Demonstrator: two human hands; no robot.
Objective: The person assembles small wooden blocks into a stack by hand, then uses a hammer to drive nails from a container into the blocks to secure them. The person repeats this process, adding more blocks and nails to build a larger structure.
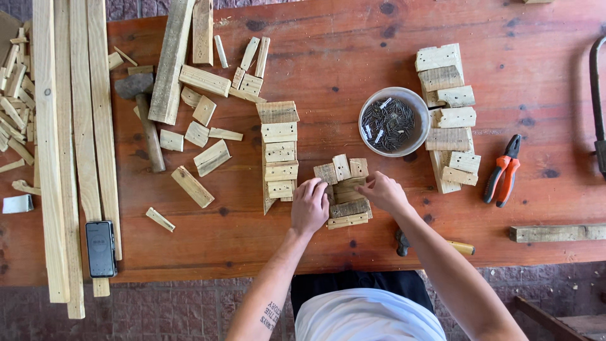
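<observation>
Both hands are squaring a small block assembly (344, 196) on the table (505, 208): left hand (309, 205) and right hand (382, 191) each grasping a side (nail bowl (394, 121) just beyond). Next probably calls for steady alignment.

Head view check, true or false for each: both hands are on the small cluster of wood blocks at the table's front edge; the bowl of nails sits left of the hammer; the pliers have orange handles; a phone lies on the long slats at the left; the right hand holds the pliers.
1. Both the left hand and the right hand are on the cluster of wood blocks. True.
2. The bowl of nails sits left of the hammer. False: it lies well to its right.
3. The pliers have orange handles. True.
4. A phone lies on the long slats. True.
5. The right hand holds the pliers. False: they lie untouched on the table.
</observation>
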